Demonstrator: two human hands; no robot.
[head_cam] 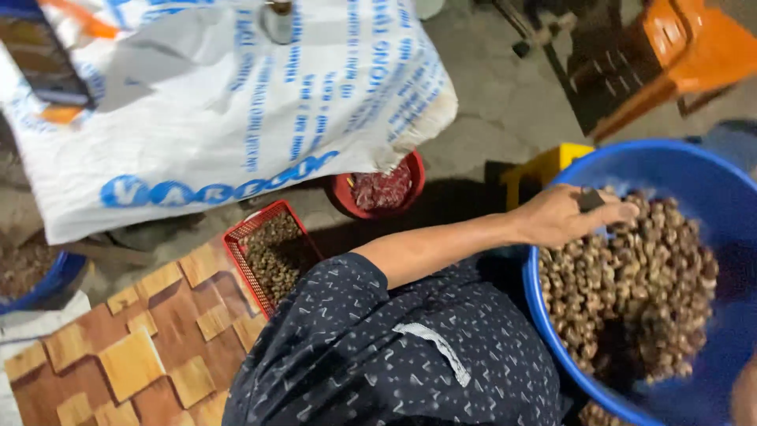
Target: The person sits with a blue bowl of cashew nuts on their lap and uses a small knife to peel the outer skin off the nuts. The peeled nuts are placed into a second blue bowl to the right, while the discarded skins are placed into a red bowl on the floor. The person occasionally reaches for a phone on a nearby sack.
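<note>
My left hand [569, 214] reaches from my dark patterned sleeve across to a big blue basin [710, 177] at the right. The basin holds a heap of brown shelled nuts [631, 292]. The hand rests on the near top of the heap, fingers pointing right, with a small dark object [591, 199] pinched at its upper edge. A blurred patch of skin at the bottom right corner is probably my right hand [745, 394], by the basin's inner wall; its fingers are out of view.
A red mesh basket [240, 252] of nuts and a red bowl [347, 201] sit below a large white printed sack [236, 102]. A yellow stool [544, 166] stands by the basin, an orange plastic chair [686, 47] at top right. A wood-pattern mat [134, 355] covers the lower left.
</note>
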